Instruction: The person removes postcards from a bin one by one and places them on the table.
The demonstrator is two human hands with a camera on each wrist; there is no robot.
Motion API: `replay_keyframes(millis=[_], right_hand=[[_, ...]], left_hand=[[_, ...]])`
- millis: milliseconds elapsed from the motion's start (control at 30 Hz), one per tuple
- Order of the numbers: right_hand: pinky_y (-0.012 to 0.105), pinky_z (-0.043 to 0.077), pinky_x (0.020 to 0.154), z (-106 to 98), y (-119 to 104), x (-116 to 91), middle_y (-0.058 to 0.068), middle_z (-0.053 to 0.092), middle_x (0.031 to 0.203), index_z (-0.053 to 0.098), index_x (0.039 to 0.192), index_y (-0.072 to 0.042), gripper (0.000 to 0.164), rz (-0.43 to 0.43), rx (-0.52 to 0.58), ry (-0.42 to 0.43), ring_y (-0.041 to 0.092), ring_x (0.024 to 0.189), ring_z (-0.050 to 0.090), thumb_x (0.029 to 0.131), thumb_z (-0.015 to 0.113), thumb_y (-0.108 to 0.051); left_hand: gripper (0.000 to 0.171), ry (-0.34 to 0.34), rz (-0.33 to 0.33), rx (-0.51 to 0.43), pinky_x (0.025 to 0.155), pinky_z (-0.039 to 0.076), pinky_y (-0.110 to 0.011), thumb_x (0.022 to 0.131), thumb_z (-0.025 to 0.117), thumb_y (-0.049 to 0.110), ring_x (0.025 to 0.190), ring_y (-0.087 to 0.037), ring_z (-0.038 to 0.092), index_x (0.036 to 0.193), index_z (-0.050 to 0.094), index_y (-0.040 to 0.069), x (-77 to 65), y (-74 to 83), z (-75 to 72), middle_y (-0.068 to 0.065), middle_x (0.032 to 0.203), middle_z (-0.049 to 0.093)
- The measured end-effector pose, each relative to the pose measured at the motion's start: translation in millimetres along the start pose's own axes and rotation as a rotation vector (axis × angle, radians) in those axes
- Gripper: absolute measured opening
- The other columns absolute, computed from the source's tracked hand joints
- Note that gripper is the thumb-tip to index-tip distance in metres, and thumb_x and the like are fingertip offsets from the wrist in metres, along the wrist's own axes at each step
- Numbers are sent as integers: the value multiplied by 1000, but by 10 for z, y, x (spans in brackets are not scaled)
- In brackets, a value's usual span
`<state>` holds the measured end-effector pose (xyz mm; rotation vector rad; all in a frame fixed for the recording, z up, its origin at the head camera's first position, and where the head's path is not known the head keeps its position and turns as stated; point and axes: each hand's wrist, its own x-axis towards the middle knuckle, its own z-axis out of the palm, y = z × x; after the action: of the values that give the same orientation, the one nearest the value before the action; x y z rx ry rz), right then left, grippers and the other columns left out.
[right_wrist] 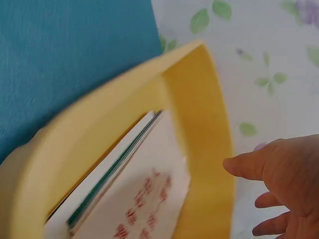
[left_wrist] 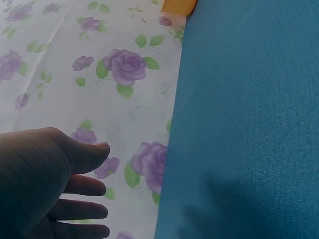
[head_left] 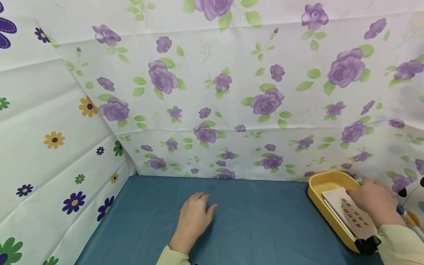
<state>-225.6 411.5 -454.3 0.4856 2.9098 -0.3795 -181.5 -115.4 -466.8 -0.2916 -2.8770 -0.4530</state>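
Observation:
A yellow tray stands at the right end of the blue table, its long side running toward me. Inside it lies a small stack of thin cards or booklets, the top one a pale card with reddish-brown writing. My right hand is at the tray's right side. In the right wrist view its thumb is close to the yellow wall, its other fingers spread apart; whether it touches is unclear. My left hand hovers over the middle of the table, fingers extended and thumb apart, holding nothing.
Blue cloth covers the table. A white sheet with purple roses hangs along the back edge, and another flowered sheet closes off the left. A small black object shows by the right cuff.

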Motion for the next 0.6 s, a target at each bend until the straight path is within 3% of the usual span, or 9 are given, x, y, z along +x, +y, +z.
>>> replay_keyframes(millis=[133, 233, 400, 600], right_hand=[[59, 41, 64, 19, 79, 34, 40, 46, 109, 24, 133, 15, 97, -5, 11, -98, 49, 86, 53, 84, 53, -63], [51, 42, 58, 42, 107, 46, 36, 52, 101, 26, 128, 16, 88, 0, 24, -147, 40, 75, 58, 87, 52, -58], [50, 42, 54, 83, 122, 32, 36, 52, 102, 37, 122, 10, 60, 39, 4, -97, 44, 77, 57, 90, 54, -38], [48, 41, 57, 134, 45, -52, 26, 59, 89, 54, 106, 4, 31, 113, -34, -61, 35, 71, 57, 91, 50, -22]], left_hand=[[43, -22, -3, 1, 88, 50, -46, 86, 65, 42, 111, -29, 60, 113, 67, 9, 5, 9, 2, -13, 118, 65], [43, -34, -7, 10, 85, 51, -45, 85, 65, 42, 107, -28, 62, 113, 67, 9, 5, 19, 5, -11, 115, 66], [41, -44, -1, 25, 83, 51, -43, 85, 66, 42, 102, -26, 64, 112, 68, 10, 2, 20, 30, -9, 112, 67], [41, -46, 12, 35, 79, 52, -42, 85, 66, 40, 96, -24, 66, 111, 68, 9, -7, 3, 58, -8, 106, 69]])
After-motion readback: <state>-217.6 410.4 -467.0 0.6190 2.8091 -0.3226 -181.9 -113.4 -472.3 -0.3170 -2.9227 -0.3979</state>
